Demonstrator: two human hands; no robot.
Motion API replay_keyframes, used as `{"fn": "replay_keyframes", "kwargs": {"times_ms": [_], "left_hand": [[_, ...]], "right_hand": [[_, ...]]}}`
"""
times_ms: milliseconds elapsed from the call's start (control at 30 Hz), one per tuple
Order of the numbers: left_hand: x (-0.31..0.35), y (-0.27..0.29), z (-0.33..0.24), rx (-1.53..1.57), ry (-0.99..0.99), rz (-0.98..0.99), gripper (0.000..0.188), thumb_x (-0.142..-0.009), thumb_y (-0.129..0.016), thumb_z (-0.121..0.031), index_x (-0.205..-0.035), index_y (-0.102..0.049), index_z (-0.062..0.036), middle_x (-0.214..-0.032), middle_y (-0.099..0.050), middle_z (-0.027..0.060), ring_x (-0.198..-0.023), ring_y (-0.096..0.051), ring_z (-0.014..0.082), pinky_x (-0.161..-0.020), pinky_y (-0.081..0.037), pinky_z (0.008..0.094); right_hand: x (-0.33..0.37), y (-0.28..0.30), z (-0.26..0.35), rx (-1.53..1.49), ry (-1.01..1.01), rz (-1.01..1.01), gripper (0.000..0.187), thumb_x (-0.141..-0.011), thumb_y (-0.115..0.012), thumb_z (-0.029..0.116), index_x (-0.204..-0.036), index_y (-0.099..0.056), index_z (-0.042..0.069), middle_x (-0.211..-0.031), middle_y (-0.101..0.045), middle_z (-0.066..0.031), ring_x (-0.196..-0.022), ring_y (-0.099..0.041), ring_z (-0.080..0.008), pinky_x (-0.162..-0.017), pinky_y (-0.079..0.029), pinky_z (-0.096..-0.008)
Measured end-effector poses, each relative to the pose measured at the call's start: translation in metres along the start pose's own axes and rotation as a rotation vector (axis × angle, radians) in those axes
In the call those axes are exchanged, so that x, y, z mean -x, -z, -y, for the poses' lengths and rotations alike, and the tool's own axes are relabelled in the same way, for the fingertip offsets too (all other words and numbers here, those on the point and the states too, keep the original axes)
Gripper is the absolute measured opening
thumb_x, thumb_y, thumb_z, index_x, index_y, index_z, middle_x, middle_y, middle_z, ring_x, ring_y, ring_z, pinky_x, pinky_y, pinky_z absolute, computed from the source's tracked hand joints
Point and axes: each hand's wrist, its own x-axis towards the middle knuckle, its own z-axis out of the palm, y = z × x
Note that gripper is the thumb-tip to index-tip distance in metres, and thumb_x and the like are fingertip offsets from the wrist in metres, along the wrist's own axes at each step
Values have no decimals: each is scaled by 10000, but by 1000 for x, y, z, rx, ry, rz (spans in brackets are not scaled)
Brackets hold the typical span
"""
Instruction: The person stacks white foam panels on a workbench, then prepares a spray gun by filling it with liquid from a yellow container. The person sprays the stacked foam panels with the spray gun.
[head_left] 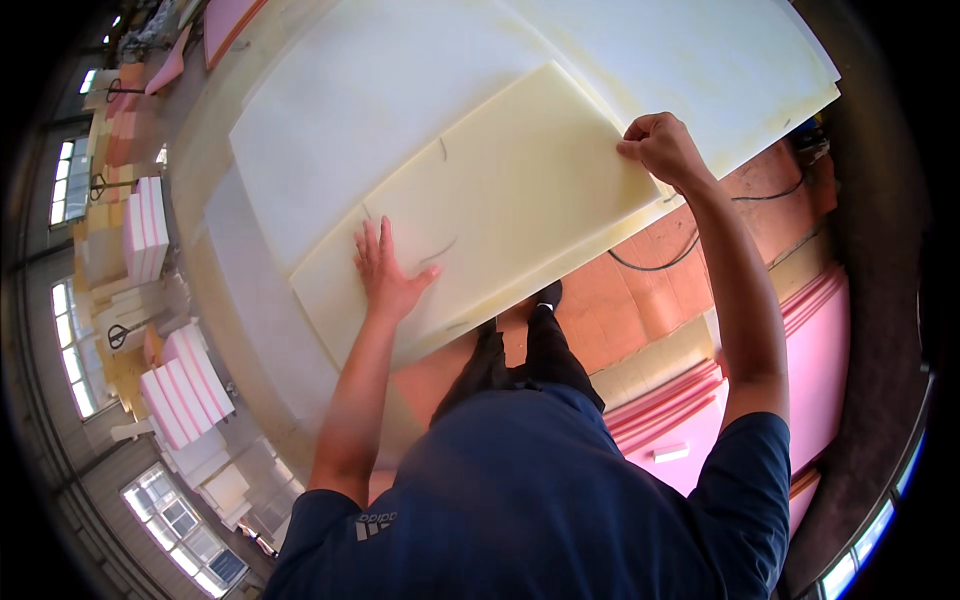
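Observation:
A pale yellow sheet point(520, 190), rectangular and smooth, lies at a slant on a larger whitish board point(350, 140). Several thin curved marks show on its surface. My left hand point(388, 278) rests on the sheet's left part, fingers spread and pointing away from me, with nothing held. At the sheet's right end, my right hand point(662, 150) is closed, thumb and fingers pinched together at the edge near the corner. The fingertips partly hide how much of the edge is between them.
Brown cardboard point(650, 290) covers the floor by my feet, with a black cable point(665, 265) across it. Pink sheets point(680, 440) are stacked at the lower right. Pink-and-white striped blocks point(187, 385) stand along the left. Another pink sheet point(228, 25) is at the far left.

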Motion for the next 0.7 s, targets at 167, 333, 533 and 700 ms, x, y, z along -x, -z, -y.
{"fn": "replay_keyframes", "kwargs": {"times_ms": [167,333,533,700], "left_hand": [[13,14,21,-19,57,36,1171,-642,-870,-377,-1560,-188,-127,-1607,-126,238,-1486,-79,446,-1169,-134,597],[30,3,75,69,-31,-22,1125,-625,-867,-296,-1548,-248,-121,-1609,-154,232,-1480,-97,452,-1190,-125,544],[28,0,86,72,0,68,1039,-721,-820,-307,-1561,-233,-139,-1627,-107,208,-1495,-64,424,-1195,-114,530],[29,-7,91,77,-15,60,919,-827,-746,-331,-1564,-231,-139,-1632,-84,203,-1501,-50,406,-1197,-113,520]], "right_hand": [[-3,-7,-8,-21,56,-33,149,-781,-716,126,-779,-687,-20,-692,-638,-70,-642,-578,-137,-590,-472,-314],[-16,-10,-21,70,139,-54,164,-692,-675,163,-773,-728,31,-799,-703,-150,-752,-659,-323,-683,-522,-408],[-29,-14,-21,131,-23,54,90,-753,-700,143,-791,-727,67,-843,-714,-98,-814,-656,-272,-681,-519,-398],[-32,-14,-23,157,-50,76,76,-775,-718,131,-803,-725,61,-822,-711,-83,-795,-653,-249,-671,-518,-387]]}}
